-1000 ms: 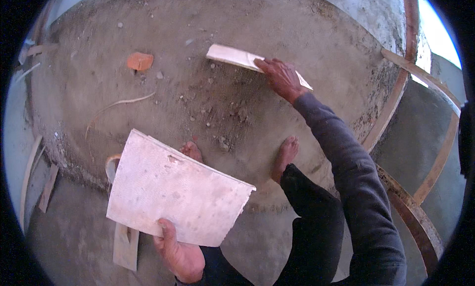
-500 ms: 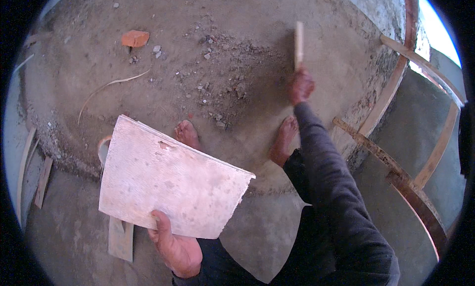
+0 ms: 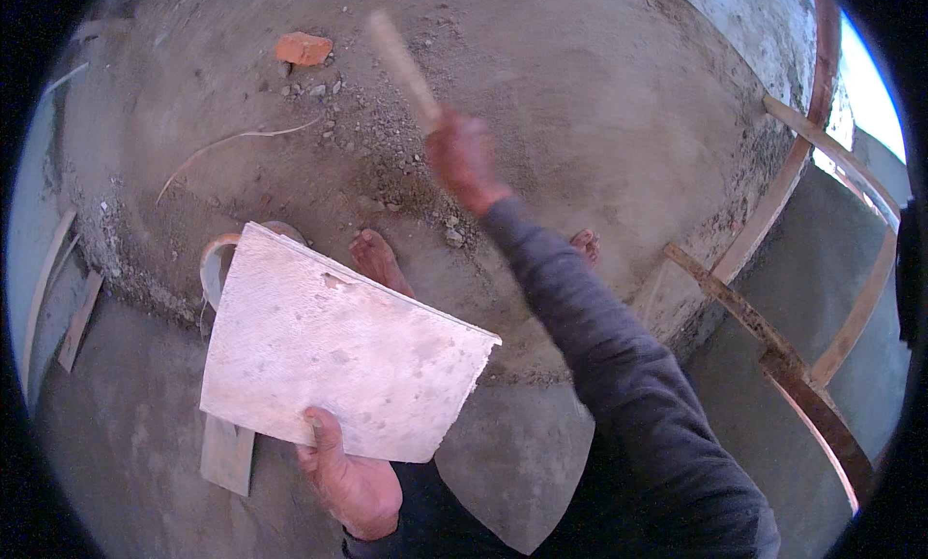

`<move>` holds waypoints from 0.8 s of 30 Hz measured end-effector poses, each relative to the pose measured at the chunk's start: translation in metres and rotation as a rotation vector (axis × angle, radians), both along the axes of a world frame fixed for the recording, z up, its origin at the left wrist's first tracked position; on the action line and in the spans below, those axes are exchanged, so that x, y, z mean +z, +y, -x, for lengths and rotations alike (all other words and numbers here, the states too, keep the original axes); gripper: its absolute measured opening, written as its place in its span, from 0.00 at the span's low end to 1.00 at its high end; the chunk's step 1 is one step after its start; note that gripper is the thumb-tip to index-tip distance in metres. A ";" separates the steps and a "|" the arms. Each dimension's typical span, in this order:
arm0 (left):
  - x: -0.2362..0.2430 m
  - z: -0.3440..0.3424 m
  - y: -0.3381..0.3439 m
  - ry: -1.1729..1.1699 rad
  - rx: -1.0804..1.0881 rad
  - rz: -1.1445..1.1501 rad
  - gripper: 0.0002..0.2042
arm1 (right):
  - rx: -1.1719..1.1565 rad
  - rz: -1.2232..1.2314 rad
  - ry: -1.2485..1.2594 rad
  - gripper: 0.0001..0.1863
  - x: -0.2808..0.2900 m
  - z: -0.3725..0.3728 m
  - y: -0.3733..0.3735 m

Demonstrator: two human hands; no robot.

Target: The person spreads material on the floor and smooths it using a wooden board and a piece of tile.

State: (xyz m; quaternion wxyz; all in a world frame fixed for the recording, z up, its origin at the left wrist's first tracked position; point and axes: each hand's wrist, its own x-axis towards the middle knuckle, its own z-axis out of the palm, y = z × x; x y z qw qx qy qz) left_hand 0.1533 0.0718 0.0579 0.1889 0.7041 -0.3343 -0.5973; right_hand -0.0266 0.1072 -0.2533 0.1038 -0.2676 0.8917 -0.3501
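My left hand [image 3: 353, 487] holds a pale, whitish board [image 3: 338, 356] by its near edge, the thumb on top and the other fingers hidden beneath. The board's right edge is ragged, and a small chip shows near its far edge. My right hand [image 3: 466, 161] is closed round a narrow wooden strip [image 3: 404, 71], smeared by motion, which points up and left over the ground. Below that hand lies loose rubble [image 3: 411, 187] on grey-brown dirt. My bare feet stand on the dirt, the left one partly covered by the board.
An orange brick piece [image 3: 304, 49] lies at the far left, with a thin curved strip [image 3: 232, 142] nearer. Behind the board shows the rim of a round container [image 3: 209, 269]. A wood offcut [image 3: 228, 458] rests below it. Wooden planks [image 3: 739, 303] frame the right side.
My right hand has swung left with the wooden strip, which now tilts to the left instead of pointing straight away. The left hand and board stay nearly in place.
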 end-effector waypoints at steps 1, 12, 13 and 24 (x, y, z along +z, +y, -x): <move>0.000 -0.001 -0.002 0.005 0.019 -0.001 0.29 | -0.021 -0.136 0.040 0.10 -0.008 0.021 0.012; 0.003 0.004 -0.023 0.041 0.072 -0.053 0.29 | -0.044 -0.448 0.299 0.14 -0.039 0.033 -0.008; 0.003 0.003 -0.025 0.043 0.085 -0.053 0.29 | 0.005 -0.437 0.143 0.15 -0.027 0.013 -0.032; 0.006 0.003 -0.036 0.064 0.187 -0.044 0.27 | -0.120 -0.449 0.130 0.11 -0.002 0.147 -0.017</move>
